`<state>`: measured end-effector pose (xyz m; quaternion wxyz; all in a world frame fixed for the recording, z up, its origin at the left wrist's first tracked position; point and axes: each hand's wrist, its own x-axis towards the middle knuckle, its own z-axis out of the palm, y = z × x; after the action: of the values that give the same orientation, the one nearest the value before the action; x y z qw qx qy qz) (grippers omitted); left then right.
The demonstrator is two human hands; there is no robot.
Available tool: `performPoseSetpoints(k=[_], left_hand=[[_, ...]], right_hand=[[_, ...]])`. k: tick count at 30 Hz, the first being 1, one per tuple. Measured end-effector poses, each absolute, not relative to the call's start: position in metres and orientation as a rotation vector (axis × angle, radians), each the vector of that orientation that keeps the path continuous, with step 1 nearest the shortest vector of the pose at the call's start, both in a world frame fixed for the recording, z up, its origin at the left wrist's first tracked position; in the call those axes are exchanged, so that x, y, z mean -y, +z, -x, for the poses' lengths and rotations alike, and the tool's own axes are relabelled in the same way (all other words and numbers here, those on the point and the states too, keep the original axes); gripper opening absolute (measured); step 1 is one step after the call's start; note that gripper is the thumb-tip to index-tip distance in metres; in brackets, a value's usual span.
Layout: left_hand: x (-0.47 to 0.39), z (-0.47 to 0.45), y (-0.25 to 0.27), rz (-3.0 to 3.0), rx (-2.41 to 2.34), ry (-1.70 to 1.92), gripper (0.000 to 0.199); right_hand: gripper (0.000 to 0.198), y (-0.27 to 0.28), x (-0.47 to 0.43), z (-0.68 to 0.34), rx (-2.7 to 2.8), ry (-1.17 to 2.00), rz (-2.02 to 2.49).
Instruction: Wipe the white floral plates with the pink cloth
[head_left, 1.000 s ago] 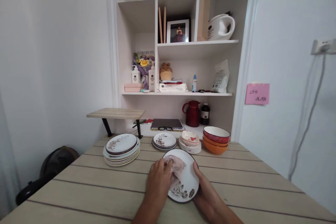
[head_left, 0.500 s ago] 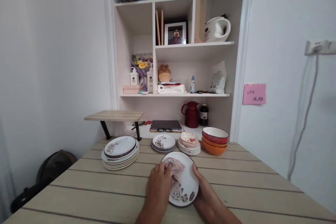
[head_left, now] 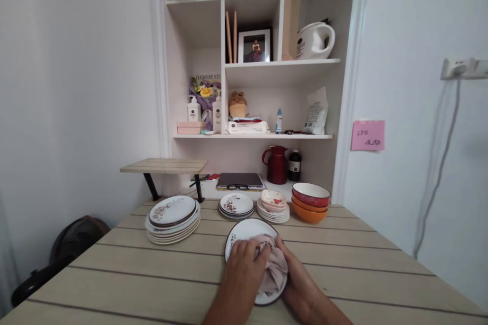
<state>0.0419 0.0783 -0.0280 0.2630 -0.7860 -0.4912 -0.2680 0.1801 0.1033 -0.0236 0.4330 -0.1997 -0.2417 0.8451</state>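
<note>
Slatted, wood-look counter (head_left: 114,274) is carrying crockery stacks. Round plate stack (head_left: 173,212) is sitting left, floral plate on top; bowls (head_left: 309,214) are nesting right, red over orange. Nearer the camera, right hand (head_left: 303,287) grip is clamping the dark-rimmed plate's (head_left: 251,227) right edge; left hand (head_left: 243,268) grip is pinching crumpled pink cloth (head_left: 277,264) against its face. Red-patterned dishes (head_left: 273,199) are topping white saucers (head_left: 273,218).

white plate (head_left: 249,229), seemingly brown-rimmed
</note>
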Motion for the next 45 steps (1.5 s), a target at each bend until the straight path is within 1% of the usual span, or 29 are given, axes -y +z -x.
performPoseSetpoints(k=[3,6,9,12,15,19,24,26,32,37,41,45], left_hand=[[-0.074,-0.037,-0.015,2.046,1.427,-0.773,0.039],[-0.074,-0.030,-0.007,1.929,1.588,-0.790,0.037],[-0.075,-0.025,-0.010,1.920,1.702,-0.710,0.032],[-0.076,-0.027,-0.020,2.018,1.694,-0.633,0.028],[-0.073,-0.034,-0.028,2.155,1.512,-0.647,0.032],[-0.070,-0.040,-0.029,2.222,1.325,-0.661,0.039],[-0.072,-0.037,-0.023,2.243,1.377,-0.698,0.050],[-0.076,-0.035,-0.019,2.215,1.441,-0.704,0.051],[-0.084,-0.023,-0.010,1.938,1.750,-0.712,0.033],[-0.076,-0.020,-0.011,2.011,1.834,-0.628,0.025],[-0.068,-0.029,-0.016,2.240,1.711,-0.618,0.021],[-0.063,-0.037,-0.017,2.405,1.533,-0.651,0.025]], right_hand=[[0.050,-0.020,-0.099,-0.177,0.620,2.078,0.537],[0.054,-0.017,-0.096,-0.175,0.609,2.065,0.561],[0.057,-0.016,-0.097,-0.177,0.565,2.049,0.566],[0.055,-0.018,-0.101,-0.181,0.514,2.043,0.524],[0.054,-0.021,-0.104,-0.184,0.510,2.091,0.472],[0.051,-0.023,-0.102,-0.182,0.554,2.112,0.523],[0.050,-0.022,-0.101,-0.178,0.578,2.119,0.501],[0.049,-0.022,-0.102,-0.177,0.573,2.098,0.496],[0.061,-0.023,-0.102,-0.178,0.580,2.031,0.533],[0.056,-0.023,-0.104,-0.181,0.522,2.013,0.547],[0.053,-0.024,-0.106,-0.183,0.518,2.063,0.505],[0.057,-0.026,-0.104,-0.183,0.576,2.147,0.531]])
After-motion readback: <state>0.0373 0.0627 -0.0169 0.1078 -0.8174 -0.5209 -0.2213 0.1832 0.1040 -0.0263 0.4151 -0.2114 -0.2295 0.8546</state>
